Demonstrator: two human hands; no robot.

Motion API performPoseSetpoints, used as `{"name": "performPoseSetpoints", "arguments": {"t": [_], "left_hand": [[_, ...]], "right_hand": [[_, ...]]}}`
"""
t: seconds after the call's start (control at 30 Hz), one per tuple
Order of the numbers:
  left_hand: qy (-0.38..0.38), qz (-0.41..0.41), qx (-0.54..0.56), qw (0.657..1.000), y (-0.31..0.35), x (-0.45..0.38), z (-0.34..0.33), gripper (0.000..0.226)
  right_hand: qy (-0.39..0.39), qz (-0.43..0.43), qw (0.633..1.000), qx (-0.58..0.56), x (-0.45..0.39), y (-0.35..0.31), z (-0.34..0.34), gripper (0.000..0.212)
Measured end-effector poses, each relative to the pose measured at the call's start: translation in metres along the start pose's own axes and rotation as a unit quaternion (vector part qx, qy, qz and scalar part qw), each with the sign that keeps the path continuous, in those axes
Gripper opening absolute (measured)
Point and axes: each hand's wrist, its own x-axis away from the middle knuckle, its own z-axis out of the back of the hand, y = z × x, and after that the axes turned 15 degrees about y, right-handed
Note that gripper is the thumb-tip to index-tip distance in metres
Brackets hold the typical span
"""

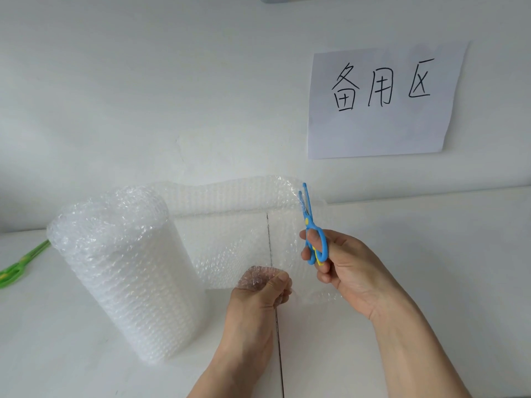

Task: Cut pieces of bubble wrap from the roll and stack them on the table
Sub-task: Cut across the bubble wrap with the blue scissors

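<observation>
The right hand [342,265] has its fingers [311,248] curled through the loops of small blue plastic scissors with yellow trim [311,234], blades parted at the top edge of the clear bubble-wrap sheet [244,222]. The left hand [258,294] pinches that sheet's lower edge between thumb and fingers. The sheet runs left to the upright roll of clear bubble wrap [120,268], standing on the white desk [431,254] (a seam crosses it). Green scissors [20,265] lie at the far left; a handwritten paper sign [385,101] hangs on the wall.

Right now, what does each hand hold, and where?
Left hand pinches the unrolled bubble wrap sheet at its lower edge; right hand holds the blue scissors by the handle loops.
</observation>
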Motion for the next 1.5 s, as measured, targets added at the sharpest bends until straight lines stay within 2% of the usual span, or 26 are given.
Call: {"name": "performPoseSetpoints", "arguments": {"t": [0.1, 0.27, 0.43, 0.63, 0.83, 0.97, 1.3, 1.5], "left_hand": [[0.003, 0.003, 0.0, 1.0, 0.0, 0.0, 0.0, 0.012], [0.011, 0.007, 0.014, 1.0, -0.002, -0.002, -0.001, 0.017], [0.006, 0.003, 0.02, 1.0, -0.001, -0.001, -0.003, 0.007], [-0.019, -0.005, 0.009, 1.0, 0.003, 0.001, -0.002, 0.032], [-0.019, 0.005, -0.018, 1.0, -0.001, 0.0, -0.001, 0.012], [-0.024, -0.004, -0.032, 0.999, -0.003, -0.003, 0.0, 0.012], [-0.028, -0.014, -0.054, 0.998, -0.008, -0.005, 0.001, 0.014], [-0.028, -0.013, -0.053, 0.998, -0.008, -0.004, 0.001, 0.011]], "right_hand": [[-0.018, -0.016, 0.999, -0.04, -0.002, -0.001, 0.0, 0.066], [-0.057, -0.046, 0.994, -0.075, -0.002, -0.002, 0.002, 0.055], [-0.063, -0.044, 0.993, -0.095, -0.001, -0.005, 0.0, 0.053], [-0.052, -0.033, 0.995, -0.082, -0.002, -0.004, -0.002, 0.066], [-0.053, -0.033, 0.996, -0.071, -0.001, -0.004, -0.004, 0.059], [-0.045, -0.039, 0.994, -0.096, -0.002, -0.005, -0.002, 0.05], [-0.008, -0.015, 0.993, -0.114, -0.004, -0.006, -0.002, 0.045], [-0.018, -0.006, 0.993, -0.119, -0.003, -0.011, 0.002, 0.047]]}}
